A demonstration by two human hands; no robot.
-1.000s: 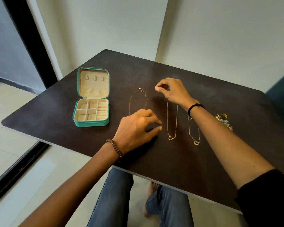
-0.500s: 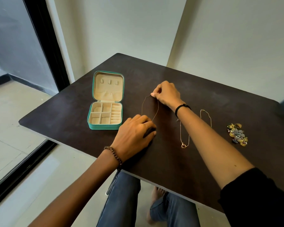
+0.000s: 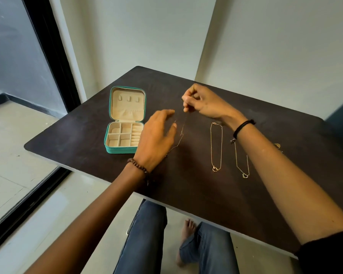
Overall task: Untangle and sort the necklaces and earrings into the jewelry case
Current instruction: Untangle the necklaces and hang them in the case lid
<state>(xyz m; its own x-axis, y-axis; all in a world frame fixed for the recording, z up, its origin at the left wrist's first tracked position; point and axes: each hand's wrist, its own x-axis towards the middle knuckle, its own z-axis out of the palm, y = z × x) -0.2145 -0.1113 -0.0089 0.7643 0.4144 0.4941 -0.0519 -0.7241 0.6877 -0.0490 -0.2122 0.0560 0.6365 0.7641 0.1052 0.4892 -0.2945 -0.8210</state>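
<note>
Head view. A dark brown table stands in a corner of pale walls. A black-framed glass door is at left, above a pale tiled floor.

The teal jewelry case lies open at left. Just right of it, the left hand hovers with fingers relaxed, holding nothing. The right hand pinches the far end of a thin chain necklace. Two pendant necklaces lie further right.

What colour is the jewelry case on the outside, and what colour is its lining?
The jewelry case is teal outside with a cream lining; the head view shows it clearly.
</note>
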